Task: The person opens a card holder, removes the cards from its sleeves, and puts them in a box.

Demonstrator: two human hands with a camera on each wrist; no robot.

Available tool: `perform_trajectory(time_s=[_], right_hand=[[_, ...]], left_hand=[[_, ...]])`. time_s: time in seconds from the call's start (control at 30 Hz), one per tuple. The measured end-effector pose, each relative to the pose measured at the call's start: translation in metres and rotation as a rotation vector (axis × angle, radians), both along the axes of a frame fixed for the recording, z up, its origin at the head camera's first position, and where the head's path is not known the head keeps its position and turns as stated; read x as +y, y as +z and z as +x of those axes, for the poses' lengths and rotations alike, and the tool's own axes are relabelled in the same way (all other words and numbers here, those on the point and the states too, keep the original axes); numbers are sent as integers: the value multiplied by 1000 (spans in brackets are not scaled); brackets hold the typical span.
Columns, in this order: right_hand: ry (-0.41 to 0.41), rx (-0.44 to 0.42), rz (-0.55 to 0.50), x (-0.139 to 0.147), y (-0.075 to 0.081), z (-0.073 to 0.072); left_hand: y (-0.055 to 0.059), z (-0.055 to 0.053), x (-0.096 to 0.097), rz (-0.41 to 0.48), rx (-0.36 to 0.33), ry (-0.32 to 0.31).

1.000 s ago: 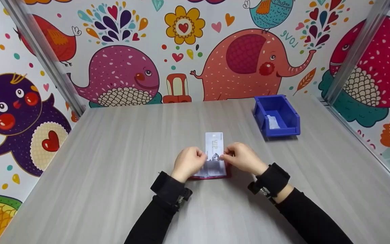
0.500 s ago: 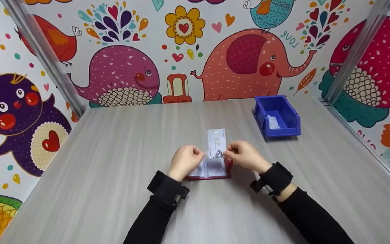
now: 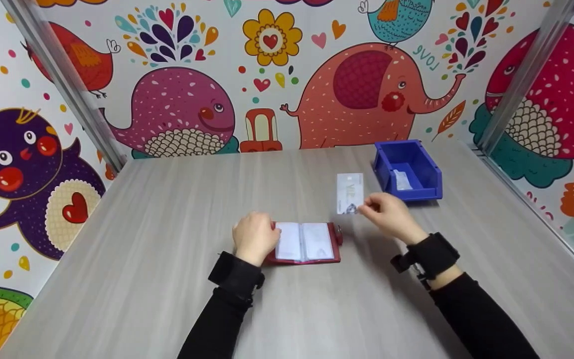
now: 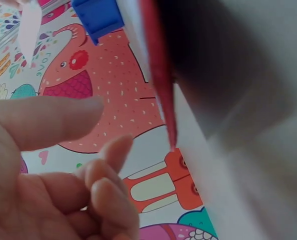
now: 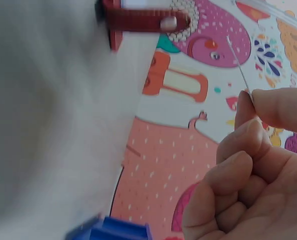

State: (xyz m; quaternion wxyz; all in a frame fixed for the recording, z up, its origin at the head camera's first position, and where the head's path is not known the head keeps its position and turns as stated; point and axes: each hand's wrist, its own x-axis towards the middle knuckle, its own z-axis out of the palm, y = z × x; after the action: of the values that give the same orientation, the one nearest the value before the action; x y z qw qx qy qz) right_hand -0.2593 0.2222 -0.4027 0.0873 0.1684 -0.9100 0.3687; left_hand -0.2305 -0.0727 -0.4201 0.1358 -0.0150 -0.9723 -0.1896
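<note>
A white card [image 3: 350,193] with "VIP" on it is held up by my right hand [image 3: 389,215], which pinches its lower right corner between thumb and index finger. The right wrist view has the card [image 5: 240,67] nearly edge-on. A red card holder [image 3: 336,243] lies spread on the table, its clear sleeves [image 3: 302,242] facing up. My left hand [image 3: 255,238] is at the holder's left edge. In the left wrist view, the thumb and loosely curled fingers of my left hand [image 4: 63,165] stand apart with nothing between them, beside the holder's red edge [image 4: 161,75].
At the back right of the table [image 3: 192,199] stands a blue bin [image 3: 419,193] with a white item [image 3: 402,180] inside, just beyond my right hand. The holder's strap with a metal snap [image 5: 168,22] sticks out on its right side. Patterned walls [image 3: 267,89] enclose the table.
My right hand has pulled the card up out of the holder's sleeve and carried it right and away from me. My left hand has moved left from the sleeve to the holder's edge.
</note>
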Motion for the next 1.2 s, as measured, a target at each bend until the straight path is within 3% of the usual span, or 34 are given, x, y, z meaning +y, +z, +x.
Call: perform_trajectory(time_s=[0.27,0.57,0.73,1.2], right_hand=[[-68,14,12,26,3,-5],[-124,19,4,47,3,-11],[-170,13,5,59,4,-14],[-257,-104,17,88,15,-28]], left_hand=[[-4,-1,0,-80,-53,45],[-9,-1,1,-108,-86,52],[-9,-1,1,-133,-139,55],[-7,-1,2,-152,-210,70]])
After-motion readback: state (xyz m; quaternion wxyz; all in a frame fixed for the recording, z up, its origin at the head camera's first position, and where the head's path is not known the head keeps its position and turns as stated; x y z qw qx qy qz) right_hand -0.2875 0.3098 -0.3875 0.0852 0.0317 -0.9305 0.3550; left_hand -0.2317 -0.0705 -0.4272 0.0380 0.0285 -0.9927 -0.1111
